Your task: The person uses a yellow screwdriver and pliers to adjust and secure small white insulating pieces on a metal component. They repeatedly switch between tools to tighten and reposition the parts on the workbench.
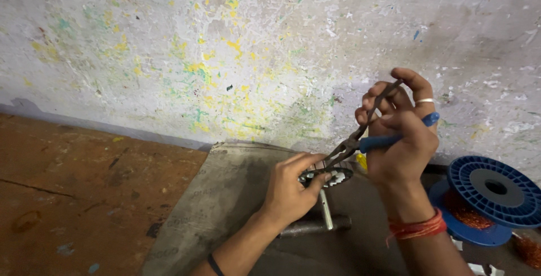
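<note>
Nearest you, your left hand comes up from the bottom edge with a dark band on the forearm. Its fingers are curled and pressed around a small round part with pale teeth, which they hold just above a grey sack mat. A metal rod hangs from the part, and below it a second dark metal bar lies across the mat; whether the two are joined is hard to tell, since your hand covers that spot.

Your right hand, with a red thread at the wrist and a pale ring on one finger, is higher and just to the right. Its fingers are closed around the handles of a pair of pliers: one handle has a blue sleeve, the other is bare dark metal and sticks up past your fingertips. The nose of the pliers points down and left and meets the round part right beside your left fingers.

To the right, a blue plastic spool wound with copper-coloured wire lies on the mat, well apart from the part. Left of the mat is a worn brown floor. Beyond everything stands a pale wall flecked with yellow and green paint.
</note>
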